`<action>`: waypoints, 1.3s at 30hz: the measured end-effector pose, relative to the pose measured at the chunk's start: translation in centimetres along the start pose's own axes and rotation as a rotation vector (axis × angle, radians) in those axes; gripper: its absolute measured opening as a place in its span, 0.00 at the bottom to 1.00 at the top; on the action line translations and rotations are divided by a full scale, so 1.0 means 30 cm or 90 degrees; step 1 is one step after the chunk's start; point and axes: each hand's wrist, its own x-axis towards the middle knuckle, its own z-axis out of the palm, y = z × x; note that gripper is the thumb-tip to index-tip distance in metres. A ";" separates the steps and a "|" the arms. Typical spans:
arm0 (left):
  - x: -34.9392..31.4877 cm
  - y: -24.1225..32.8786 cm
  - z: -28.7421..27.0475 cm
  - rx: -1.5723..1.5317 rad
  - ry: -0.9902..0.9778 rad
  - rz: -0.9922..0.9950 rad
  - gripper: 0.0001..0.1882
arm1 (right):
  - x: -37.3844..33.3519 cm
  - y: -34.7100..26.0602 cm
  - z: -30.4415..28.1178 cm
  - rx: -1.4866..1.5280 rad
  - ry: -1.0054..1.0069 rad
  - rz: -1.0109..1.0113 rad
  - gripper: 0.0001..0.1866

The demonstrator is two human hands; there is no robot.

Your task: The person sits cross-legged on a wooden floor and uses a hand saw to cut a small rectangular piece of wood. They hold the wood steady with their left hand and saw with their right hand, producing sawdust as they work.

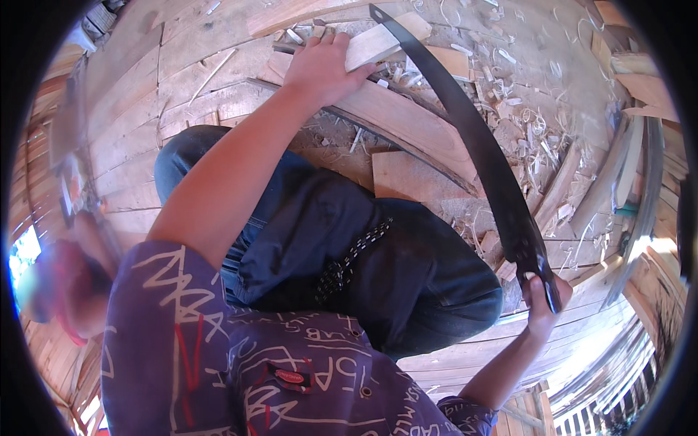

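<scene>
A handsaw with a long dark blade slants from lower right up to the far middle. My right hand is closed around its handle, the thumb along the near side. Near its tip the blade crosses over a short pale piece of wood; I cannot tell whether it has cut in. My left hand grips that pale piece, fingers over one side and thumb on the other, pressing it down over a longer brown plank. The left palm hides part of both.
Wood shavings and small offcuts lie scattered over the plank floor. A flat board rests by my crossed legs. Long wood strips lie at the right. Another person, blurred, is at the left edge.
</scene>
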 end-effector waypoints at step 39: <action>-0.022 0.019 0.015 -0.045 0.081 0.076 0.31 | 0.220 -0.179 0.208 0.042 -0.025 0.056 0.15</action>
